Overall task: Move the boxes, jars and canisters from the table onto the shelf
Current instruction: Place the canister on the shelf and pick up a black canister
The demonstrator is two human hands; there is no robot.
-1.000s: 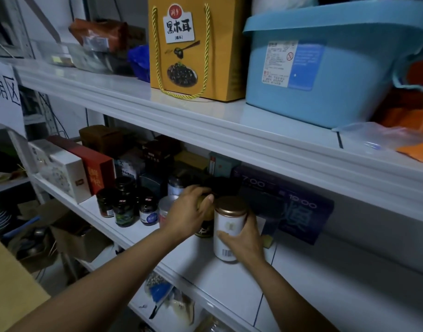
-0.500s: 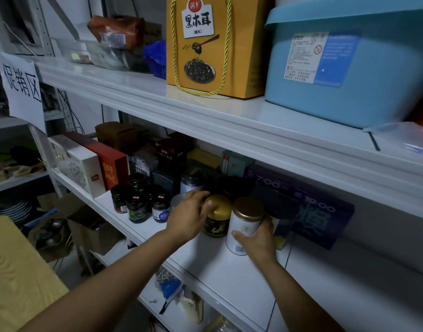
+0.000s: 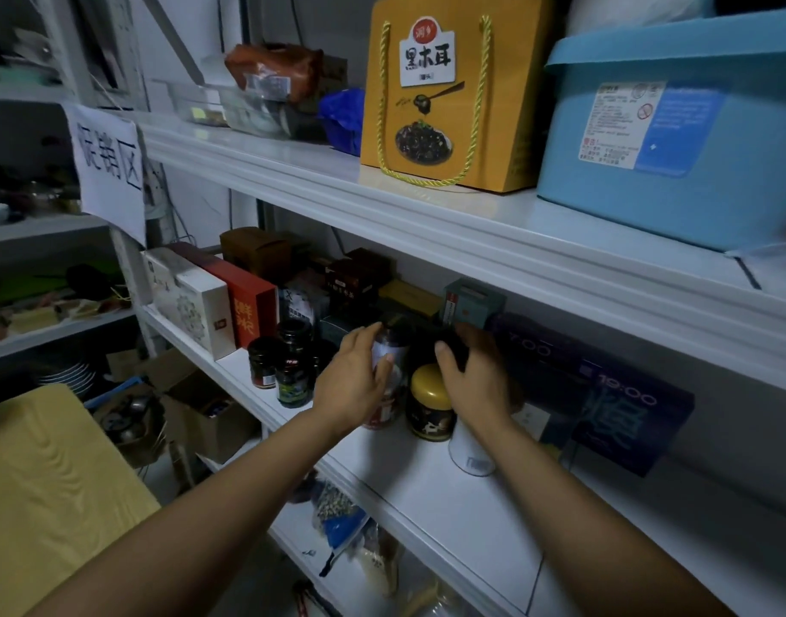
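Note:
On the middle shelf [image 3: 449, 505] my left hand [image 3: 353, 385] grips a tall silver-labelled canister [image 3: 391, 349], thumb on its front. My right hand [image 3: 475, 380] reaches further back, its thumb and fingers curled round a dark jar [image 3: 453, 349] that is blurred and mostly hidden. Between the hands stands a dark jar with a gold lid [image 3: 431, 405]. Under my right wrist stands a white canister [image 3: 471, 454], its top hidden. Several small dark jars [image 3: 288, 371] stand to the left.
White [image 3: 195, 305] and red [image 3: 251, 309] boxes line the shelf's left end, more boxes behind. A purple box [image 3: 627, 403] leans at the back right. A yellow gift box [image 3: 449, 91] and blue bin [image 3: 676, 140] sit on the upper shelf. The yellow table [image 3: 48, 483] is lower left.
My left hand left the gold-lidded jar and took the silver-labelled canister behind it. My right hand let go of the white canister and reached back to the dark jar.

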